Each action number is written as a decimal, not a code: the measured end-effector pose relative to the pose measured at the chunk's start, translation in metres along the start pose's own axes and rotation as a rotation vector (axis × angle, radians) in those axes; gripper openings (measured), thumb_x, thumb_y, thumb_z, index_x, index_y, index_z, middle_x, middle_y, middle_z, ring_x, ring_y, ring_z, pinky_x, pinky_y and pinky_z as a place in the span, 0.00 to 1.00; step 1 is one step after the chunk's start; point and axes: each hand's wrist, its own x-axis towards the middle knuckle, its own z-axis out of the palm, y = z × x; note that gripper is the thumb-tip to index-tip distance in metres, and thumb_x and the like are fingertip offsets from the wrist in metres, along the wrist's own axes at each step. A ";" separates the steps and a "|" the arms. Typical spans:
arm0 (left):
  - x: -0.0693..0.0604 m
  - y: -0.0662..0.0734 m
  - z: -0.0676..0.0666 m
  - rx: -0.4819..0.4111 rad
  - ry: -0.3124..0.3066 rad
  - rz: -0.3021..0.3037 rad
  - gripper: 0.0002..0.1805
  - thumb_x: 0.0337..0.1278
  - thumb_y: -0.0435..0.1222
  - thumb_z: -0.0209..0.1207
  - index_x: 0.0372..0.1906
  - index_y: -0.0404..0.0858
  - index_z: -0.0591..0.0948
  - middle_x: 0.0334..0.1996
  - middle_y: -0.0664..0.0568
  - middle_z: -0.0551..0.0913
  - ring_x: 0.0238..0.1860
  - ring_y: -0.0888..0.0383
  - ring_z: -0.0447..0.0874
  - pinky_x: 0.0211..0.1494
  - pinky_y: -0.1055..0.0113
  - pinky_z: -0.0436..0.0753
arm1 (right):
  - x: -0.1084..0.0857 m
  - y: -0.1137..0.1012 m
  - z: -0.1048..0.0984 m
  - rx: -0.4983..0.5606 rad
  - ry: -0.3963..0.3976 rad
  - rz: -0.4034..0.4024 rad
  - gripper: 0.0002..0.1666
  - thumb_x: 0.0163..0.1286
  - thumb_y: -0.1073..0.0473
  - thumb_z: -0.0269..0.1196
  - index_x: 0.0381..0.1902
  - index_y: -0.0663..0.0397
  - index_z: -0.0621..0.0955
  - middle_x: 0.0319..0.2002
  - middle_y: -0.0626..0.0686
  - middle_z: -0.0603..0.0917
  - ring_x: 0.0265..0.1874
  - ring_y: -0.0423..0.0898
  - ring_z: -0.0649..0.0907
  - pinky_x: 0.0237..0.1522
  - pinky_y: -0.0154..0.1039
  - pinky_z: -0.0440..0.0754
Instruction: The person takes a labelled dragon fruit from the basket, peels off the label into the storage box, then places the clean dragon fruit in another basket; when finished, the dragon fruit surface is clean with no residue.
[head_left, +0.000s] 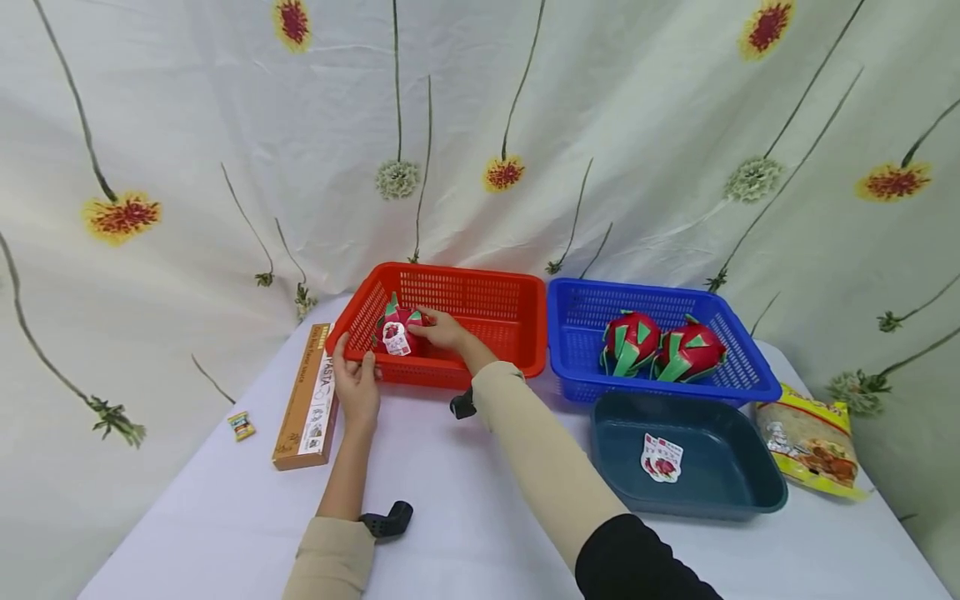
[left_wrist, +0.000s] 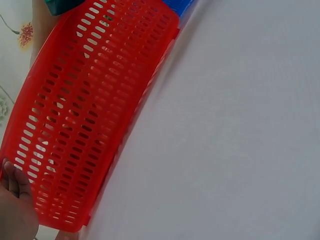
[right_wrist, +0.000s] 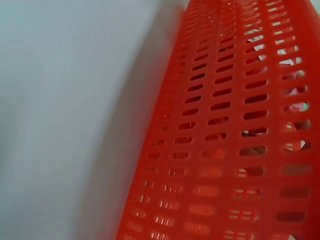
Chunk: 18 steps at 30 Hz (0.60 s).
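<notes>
At the left end of the red plastic basket (head_left: 480, 371), my left hand (head_left: 356, 387) holds the front corner, thumb against the near wall. The left wrist view shows the fingers (left_wrist: 17, 182) on the slotted side of the same basket. Reaching over the front rim, my right hand (head_left: 447, 331) grips the right side of a pink-and-green dragon fruit (head_left: 408, 318) inside the basket. On the fruit's front sits a white picture label (head_left: 395, 338), close to the right thumb. The right wrist view shows mostly the basket wall (right_wrist: 225, 125), which hides the hand.
Two dragon fruits (head_left: 690, 350) lie in a blue basket (head_left: 742, 367) on the right. A dark green tray (head_left: 720, 450) in front holds picture labels (head_left: 662, 458). A yellow food bag (head_left: 813, 442), a pasta box (head_left: 307, 400) and a small packet (head_left: 242, 426) lie around.
</notes>
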 end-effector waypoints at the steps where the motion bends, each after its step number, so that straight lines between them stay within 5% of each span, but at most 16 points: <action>1: 0.000 0.000 -0.001 -0.005 -0.001 0.001 0.29 0.66 0.32 0.49 0.69 0.42 0.57 0.42 0.34 0.73 0.26 0.64 0.71 0.30 0.79 0.75 | -0.002 -0.002 0.002 -0.008 -0.003 -0.009 0.39 0.62 0.43 0.60 0.69 0.40 0.61 0.62 0.54 0.69 0.59 0.50 0.68 0.58 0.46 0.70; 8: -0.001 0.000 -0.002 -0.009 -0.004 -0.001 0.28 0.65 0.31 0.49 0.69 0.40 0.57 0.32 0.44 0.71 0.24 0.64 0.71 0.29 0.78 0.74 | -0.019 -0.020 0.013 -0.010 -0.030 0.003 0.49 0.60 0.46 0.64 0.71 0.48 0.51 0.61 0.56 0.66 0.59 0.51 0.67 0.59 0.46 0.69; 18: 0.000 0.001 -0.003 0.003 -0.020 0.005 0.28 0.66 0.32 0.48 0.69 0.42 0.57 0.40 0.38 0.73 0.26 0.64 0.71 0.29 0.79 0.74 | -0.012 -0.019 0.017 -0.040 0.003 -0.012 0.51 0.60 0.56 0.65 0.73 0.42 0.49 0.63 0.57 0.64 0.59 0.53 0.67 0.59 0.46 0.69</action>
